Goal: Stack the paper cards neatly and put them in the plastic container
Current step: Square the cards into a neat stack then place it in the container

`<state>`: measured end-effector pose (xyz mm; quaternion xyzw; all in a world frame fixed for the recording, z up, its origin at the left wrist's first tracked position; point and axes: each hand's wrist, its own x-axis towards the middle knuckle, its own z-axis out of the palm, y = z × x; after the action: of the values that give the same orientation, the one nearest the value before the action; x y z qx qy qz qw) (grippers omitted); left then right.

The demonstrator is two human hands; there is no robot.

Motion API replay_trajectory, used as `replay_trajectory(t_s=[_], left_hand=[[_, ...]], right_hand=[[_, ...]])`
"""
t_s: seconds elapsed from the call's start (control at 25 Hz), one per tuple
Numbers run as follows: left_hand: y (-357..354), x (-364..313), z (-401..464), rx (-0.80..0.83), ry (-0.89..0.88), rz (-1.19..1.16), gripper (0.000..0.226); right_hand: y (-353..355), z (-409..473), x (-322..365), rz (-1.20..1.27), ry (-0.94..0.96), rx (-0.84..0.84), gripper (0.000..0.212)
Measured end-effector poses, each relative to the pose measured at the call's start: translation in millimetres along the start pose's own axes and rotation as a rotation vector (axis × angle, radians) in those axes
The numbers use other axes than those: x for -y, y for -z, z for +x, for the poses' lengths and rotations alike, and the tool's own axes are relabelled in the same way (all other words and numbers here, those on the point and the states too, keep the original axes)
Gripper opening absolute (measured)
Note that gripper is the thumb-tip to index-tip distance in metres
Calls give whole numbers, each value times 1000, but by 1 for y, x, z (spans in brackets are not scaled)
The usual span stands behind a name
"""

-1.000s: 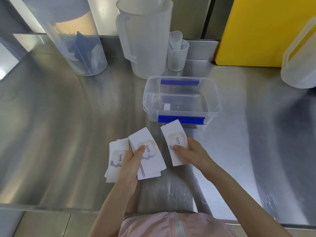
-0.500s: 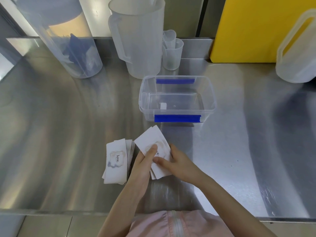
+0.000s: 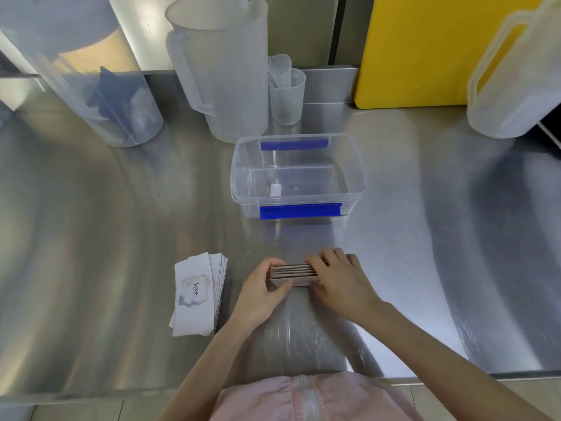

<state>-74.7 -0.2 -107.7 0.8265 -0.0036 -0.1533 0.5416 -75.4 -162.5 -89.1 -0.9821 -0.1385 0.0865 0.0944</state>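
Both hands hold a small bundle of paper cards [image 3: 291,272] upright on its long edge on the steel table. My left hand [image 3: 261,291] grips its left end and my right hand [image 3: 340,281] covers its right end. A second pile of white "love." cards [image 3: 195,294] lies flat and slightly fanned to the left, untouched. The clear plastic container [image 3: 358,165] with blue clips stands open behind the hands, with only a small white piece on its floor.
Behind the container stand a large translucent jug [image 3: 224,68] and small measuring cups [image 3: 287,92]. A clear tub holding blue items [image 3: 100,98] is at back left. A yellow board [image 3: 425,47] and another jug [image 3: 513,83] are at back right. The table's front edge [image 3: 455,378] is near me.
My right hand brought its single card onto the ones in my left hand. Both hands then turned the joined cards up onto their edge, leaving the other pile flat at left.
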Motion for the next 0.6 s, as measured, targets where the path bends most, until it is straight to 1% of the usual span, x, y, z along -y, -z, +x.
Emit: replay_trajectory(t_s=[0.08, 0.16, 0.24, 0.28, 0.36, 0.4, 0.48, 0.6], left_hand=[[-7, 6, 2, -14, 14, 19, 29], [-10, 10, 5, -31, 39, 8, 30], [-10, 10, 7, -35, 31, 34, 26], [-9, 11, 8, -35, 23, 45, 24], [-7, 13, 8, -27, 30, 42, 24], [-7, 13, 8, -22, 38, 32, 24], [-9, 15, 6, -34, 46, 13, 26], [-15, 14, 2, -90, 61, -27, 26]], right_hand=[[-16, 1, 2, 0, -35, -54, 34], [-16, 4, -1, 66, -34, -39, 41], [-11, 3, -10, 224, -8, -7, 51], [-7, 2, -14, 367, -45, -24, 53], [-2, -7, -22, 682, -198, -114, 50], [-2, -12, -24, 801, -264, -143, 49], [-11, -20, -26, 907, -319, -114, 47], [-25, -22, -21, 962, -310, -48, 40]])
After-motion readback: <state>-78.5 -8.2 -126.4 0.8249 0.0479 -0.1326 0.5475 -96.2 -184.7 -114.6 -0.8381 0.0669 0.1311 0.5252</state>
